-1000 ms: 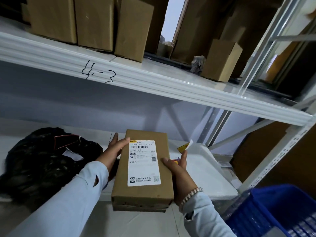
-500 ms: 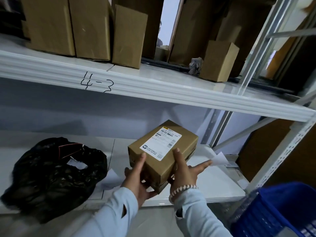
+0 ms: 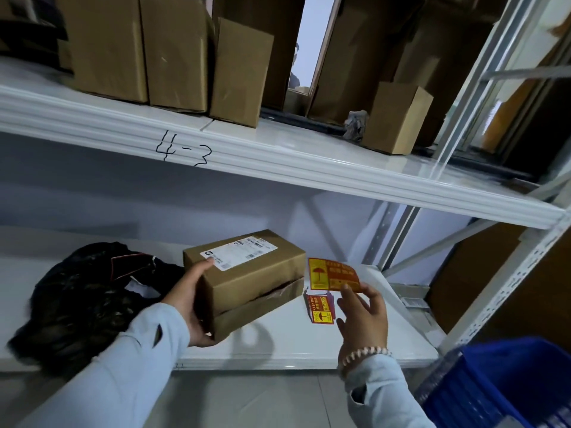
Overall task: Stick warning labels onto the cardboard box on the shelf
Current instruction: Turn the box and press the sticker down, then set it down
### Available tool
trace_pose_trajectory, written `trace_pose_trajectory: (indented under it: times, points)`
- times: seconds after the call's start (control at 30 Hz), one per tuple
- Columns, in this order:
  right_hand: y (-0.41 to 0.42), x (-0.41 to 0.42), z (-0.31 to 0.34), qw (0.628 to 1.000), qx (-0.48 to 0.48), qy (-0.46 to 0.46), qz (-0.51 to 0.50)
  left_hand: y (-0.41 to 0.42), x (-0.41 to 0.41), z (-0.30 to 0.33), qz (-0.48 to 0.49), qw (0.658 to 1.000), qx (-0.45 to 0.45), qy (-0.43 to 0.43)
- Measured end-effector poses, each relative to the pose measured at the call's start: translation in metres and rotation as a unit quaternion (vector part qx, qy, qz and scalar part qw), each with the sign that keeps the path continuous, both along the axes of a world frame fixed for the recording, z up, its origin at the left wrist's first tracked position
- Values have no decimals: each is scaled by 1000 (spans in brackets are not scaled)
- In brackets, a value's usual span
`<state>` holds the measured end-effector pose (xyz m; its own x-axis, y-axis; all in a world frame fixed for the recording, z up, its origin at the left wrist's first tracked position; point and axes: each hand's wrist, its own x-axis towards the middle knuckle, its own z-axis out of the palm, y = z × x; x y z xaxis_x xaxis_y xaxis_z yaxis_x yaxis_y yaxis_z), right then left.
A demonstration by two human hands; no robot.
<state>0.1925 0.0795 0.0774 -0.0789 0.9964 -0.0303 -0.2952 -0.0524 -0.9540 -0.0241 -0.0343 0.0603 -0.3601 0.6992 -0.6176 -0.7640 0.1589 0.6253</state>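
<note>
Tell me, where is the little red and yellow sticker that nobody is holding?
In the head view, the small sticker lies flat on the lower shelf, just right of the cardboard box and below the bigger label pinched in the right hand.

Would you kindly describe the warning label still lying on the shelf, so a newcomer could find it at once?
Start at the lower white shelf, under the beam marked 4-3. Right of the cardboard box lies a small red-and-yellow label. Unlike the larger orange label held above it, it lies flat and reads KEEP DRY.
</note>
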Motion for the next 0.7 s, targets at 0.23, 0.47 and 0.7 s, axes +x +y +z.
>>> trace_pose_trajectory:
  times: [0.23, 0.47, 0.7]
  points:
    - [-24, -25, 1, 988, 57, -87, 116, -5, -9, 3, -32, 999, -8, -33]
    - [-39, -46, -3, 985, 38, -79, 150, 6, 0, 6, -48, 996, 5, -81]
    - [-39, -48, 5, 990, 4, -25, 137, 10, 2, 8, -57, 994, 14, -94]
